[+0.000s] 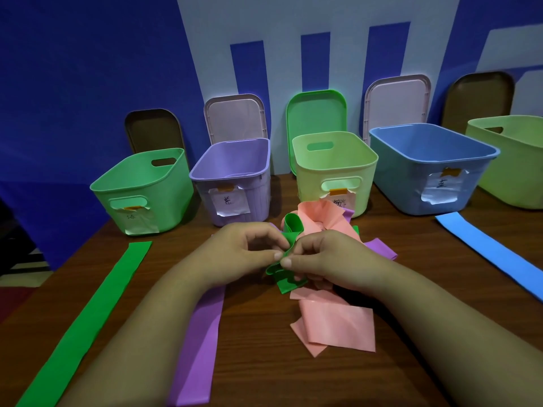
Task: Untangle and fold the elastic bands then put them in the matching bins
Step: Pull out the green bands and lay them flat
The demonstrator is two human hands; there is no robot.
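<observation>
While my hands meet at mid-table, my left hand (249, 251) pinches the knotted green band (291, 228) | my right hand (329, 259) pinches the same band just beside it | the band sits tangled with a pink band (335, 321) and a purple band (202, 333) on the table (264, 371), in front of the yellow bin (308, 183).

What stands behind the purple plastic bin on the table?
A pale pink plastic lid stands upright behind the purple plastic bin. The bin covers the lid's lower edge.
</observation>
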